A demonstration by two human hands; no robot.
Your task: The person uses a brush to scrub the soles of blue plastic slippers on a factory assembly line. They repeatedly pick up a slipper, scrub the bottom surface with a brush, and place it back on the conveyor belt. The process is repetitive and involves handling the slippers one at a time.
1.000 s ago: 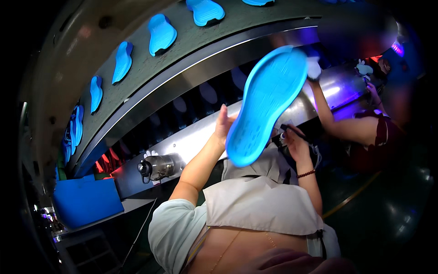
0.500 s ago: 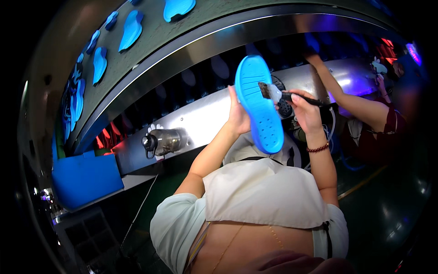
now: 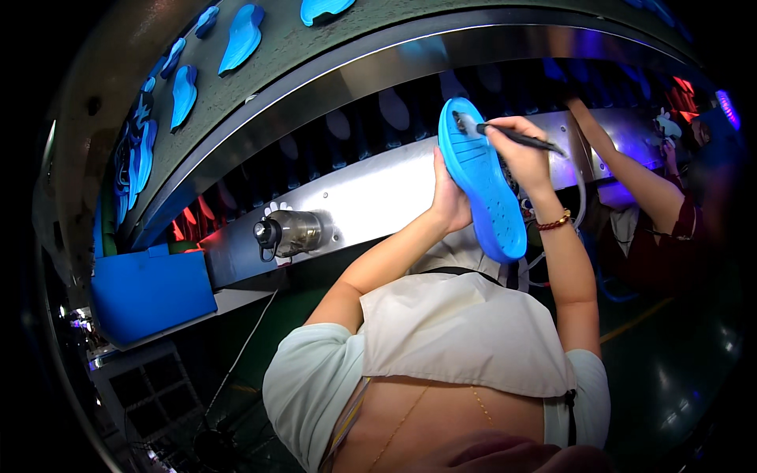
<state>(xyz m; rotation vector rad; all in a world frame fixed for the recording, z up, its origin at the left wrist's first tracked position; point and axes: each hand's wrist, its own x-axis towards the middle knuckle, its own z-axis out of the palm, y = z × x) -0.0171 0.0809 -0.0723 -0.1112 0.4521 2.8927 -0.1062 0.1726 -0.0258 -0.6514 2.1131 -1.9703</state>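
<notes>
One blue shoe sole (image 3: 490,189) is resting in your left hand (image 3: 453,201) while your right hand (image 3: 524,158) is brushing it.
Your left fingers are grasping the sole's left edge, holding it tilted before you, with the metal desk (image 3: 378,189) lying beyond; your right fingers are gripping a black-handled brush (image 3: 527,140), its tip seemingly touching the sole's upper end. You appear to be mid-brushing; the next stroke is probably calling for a steady left hold.

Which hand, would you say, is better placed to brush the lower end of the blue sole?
Probably the right hand: it grips the brush, whose tip is at the sole's upper end, while the left hand is occupied holding the sole from its left side.
</notes>
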